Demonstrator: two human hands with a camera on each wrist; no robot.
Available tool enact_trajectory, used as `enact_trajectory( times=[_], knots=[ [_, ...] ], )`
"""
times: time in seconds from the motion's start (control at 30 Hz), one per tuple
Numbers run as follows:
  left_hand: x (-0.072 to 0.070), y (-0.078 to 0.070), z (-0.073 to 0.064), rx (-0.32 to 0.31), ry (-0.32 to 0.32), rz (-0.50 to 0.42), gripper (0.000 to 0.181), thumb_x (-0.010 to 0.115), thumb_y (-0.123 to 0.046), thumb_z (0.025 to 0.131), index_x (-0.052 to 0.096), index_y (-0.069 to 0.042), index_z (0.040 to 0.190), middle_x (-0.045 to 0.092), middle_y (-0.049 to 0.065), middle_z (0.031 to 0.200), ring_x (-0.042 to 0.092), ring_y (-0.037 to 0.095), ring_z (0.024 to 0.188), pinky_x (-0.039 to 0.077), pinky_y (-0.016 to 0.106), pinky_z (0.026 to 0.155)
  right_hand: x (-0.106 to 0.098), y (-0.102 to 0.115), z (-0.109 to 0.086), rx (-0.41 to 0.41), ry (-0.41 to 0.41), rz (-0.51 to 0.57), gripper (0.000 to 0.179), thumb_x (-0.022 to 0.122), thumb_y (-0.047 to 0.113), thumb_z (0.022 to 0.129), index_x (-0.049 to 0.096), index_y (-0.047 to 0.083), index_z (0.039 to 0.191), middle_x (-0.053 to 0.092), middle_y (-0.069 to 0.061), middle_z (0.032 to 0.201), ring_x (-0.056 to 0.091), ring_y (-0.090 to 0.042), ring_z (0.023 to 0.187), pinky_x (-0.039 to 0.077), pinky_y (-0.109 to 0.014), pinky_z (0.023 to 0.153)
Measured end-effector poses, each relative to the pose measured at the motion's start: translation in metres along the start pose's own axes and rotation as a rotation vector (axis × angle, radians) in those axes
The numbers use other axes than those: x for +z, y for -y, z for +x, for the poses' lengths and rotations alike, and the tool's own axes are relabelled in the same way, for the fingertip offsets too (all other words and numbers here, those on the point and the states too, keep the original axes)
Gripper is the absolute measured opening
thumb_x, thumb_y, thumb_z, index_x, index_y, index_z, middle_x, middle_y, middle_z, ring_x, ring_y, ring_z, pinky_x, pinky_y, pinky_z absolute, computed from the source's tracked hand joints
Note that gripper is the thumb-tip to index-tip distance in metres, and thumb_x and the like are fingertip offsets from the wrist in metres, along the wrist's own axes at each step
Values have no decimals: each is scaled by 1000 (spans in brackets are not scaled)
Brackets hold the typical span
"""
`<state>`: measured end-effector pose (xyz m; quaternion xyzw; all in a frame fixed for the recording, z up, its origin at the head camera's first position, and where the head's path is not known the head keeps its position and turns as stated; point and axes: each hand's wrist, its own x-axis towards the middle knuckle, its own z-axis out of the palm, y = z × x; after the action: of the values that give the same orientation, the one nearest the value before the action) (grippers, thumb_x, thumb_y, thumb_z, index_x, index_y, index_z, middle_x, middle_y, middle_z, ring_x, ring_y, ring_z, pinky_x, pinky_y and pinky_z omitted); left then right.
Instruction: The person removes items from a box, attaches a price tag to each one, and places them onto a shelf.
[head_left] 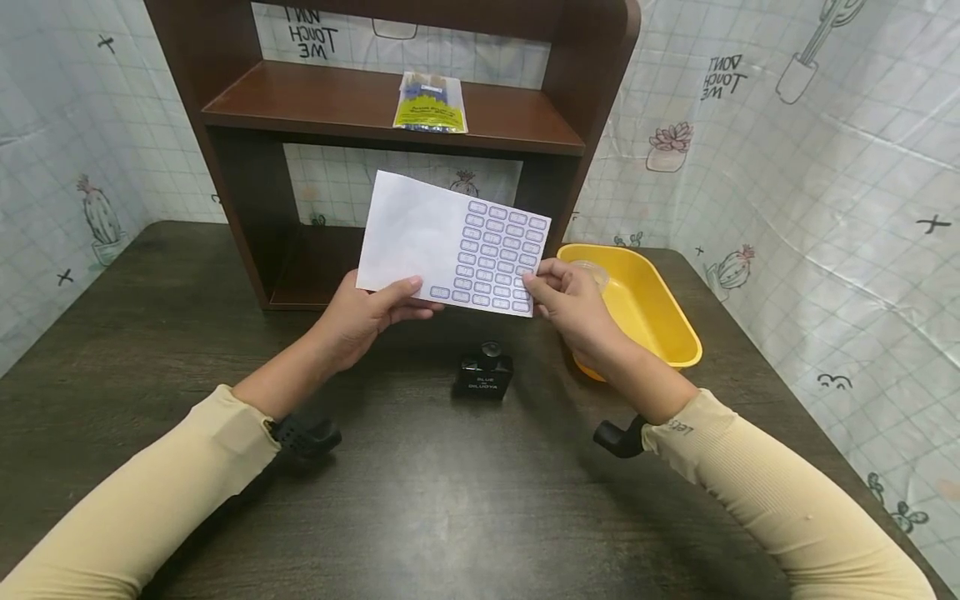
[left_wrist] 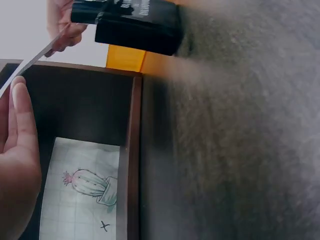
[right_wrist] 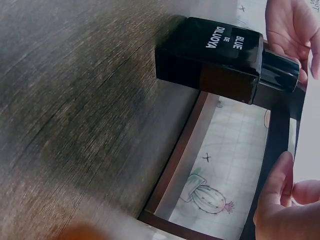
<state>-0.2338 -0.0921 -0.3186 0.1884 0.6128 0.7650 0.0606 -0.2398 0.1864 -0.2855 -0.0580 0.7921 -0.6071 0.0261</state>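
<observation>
A white sheet of label stickers [head_left: 420, 233] is held up, tilted, above the table in the head view. Rows of small blue-outlined labels cover its right part, and its left part is blank. My left hand [head_left: 367, 317] pinches the lower left edge, thumb on the front. The right corner is pinched by my right hand [head_left: 573, 304], also thumb in front. Below the sheet, a black perfume bottle [head_left: 486, 372] with a dark cap stands upright on the table, touched by neither hand. The right wrist view shows its white lettering on the bottle [right_wrist: 215, 55] up close.
A dark brown shelf unit [head_left: 240, 208] stands at the back of the table [head_left: 420, 492]. On its upper board lies a plastic packet [head_left: 430, 104] with a yellow-green label. At the right sits a yellow tray [head_left: 660, 312], partly behind my right hand, with a clear round item [head_left: 592, 273] inside.
</observation>
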Motion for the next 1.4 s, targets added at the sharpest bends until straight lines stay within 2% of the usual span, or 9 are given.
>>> enact_trajectory(
  times=[0.2, 0.37, 0.43, 0.53, 0.67, 0.77, 0.97, 1.27, 1.4],
  knots=[
    [8, 6, 0, 5, 34, 6, 28, 51, -3, 108, 53, -8, 136, 78, 1, 116, 80, 17, 94, 63, 34, 89, -1, 1, 1, 8, -12, -54, 28, 59, 17, 107, 59, -4, 127, 74, -3, 103, 67, -10, 86, 54, -16, 77],
    [13, 6, -2, -13, 15, 14, 23, 53, -6, 108, 52, -7, 131, 77, 12, 121, 80, 16, 94, 63, 36, 92, -3, 2, 0, -46, -75, -248, 45, 64, 16, 104, 49, -1, 143, 66, -21, 126, 64, -26, 107, 54, -23, 89],
    [15, 6, -2, -28, -1, 11, 22, 54, -7, 108, 53, -6, 130, 77, 15, 120, 80, 15, 94, 62, 36, 93, -4, 2, -2, -114, -121, -327, 51, 66, 14, 101, 45, 0, 146, 61, -22, 130, 60, -31, 114, 55, -33, 99],
    [16, 7, -1, -41, -17, 3, 23, 55, -8, 108, 53, -4, 130, 77, 17, 120, 80, 14, 94, 61, 36, 95, -4, 2, -5, -261, -157, -412, 42, 68, 10, 100, 53, -2, 137, 61, -22, 129, 59, -33, 114, 54, -47, 106],
    [19, 7, -1, -42, -18, -21, 26, 57, -6, 107, 52, -2, 132, 78, 11, 115, 80, 15, 94, 61, 36, 94, 2, 4, -12, -456, -97, -520, 24, 70, 9, 99, 68, -3, 120, 67, -18, 116, 62, -30, 101, 57, -47, 95],
    [23, 6, -3, -36, -11, -40, 29, 59, -4, 105, 52, -2, 134, 78, 5, 111, 80, 15, 94, 61, 35, 94, 10, 5, -18, -563, -39, -574, 20, 72, 10, 98, 73, -1, 116, 69, -15, 112, 63, -27, 97, 57, -42, 86],
    [32, 1, -7, -49, -7, -75, 31, 59, -2, 104, 52, 3, 134, 76, 4, 109, 80, 13, 94, 61, 34, 95, 25, 9, -25, -718, 2, -614, 22, 76, 12, 96, 73, 1, 115, 72, -13, 111, 69, -25, 102, 61, -40, 93],
    [44, -6, -11, -70, -39, -72, 36, 60, -1, 103, 54, 12, 136, 66, 10, 115, 76, 13, 96, 61, 30, 94, 33, 11, -30, -757, -4, -626, 21, 79, 11, 93, 74, 2, 111, 72, -10, 108, 70, -23, 98, 63, -36, 87],
    [44, -7, -13, -59, -40, -12, 37, 62, -4, 104, 56, 11, 137, 67, 12, 118, 75, 11, 95, 61, 30, 94, 35, 11, -30, -780, -15, -608, 18, 79, 8, 93, 73, 1, 108, 72, -12, 105, 72, -23, 99, 63, -35, 86]
  ],
)
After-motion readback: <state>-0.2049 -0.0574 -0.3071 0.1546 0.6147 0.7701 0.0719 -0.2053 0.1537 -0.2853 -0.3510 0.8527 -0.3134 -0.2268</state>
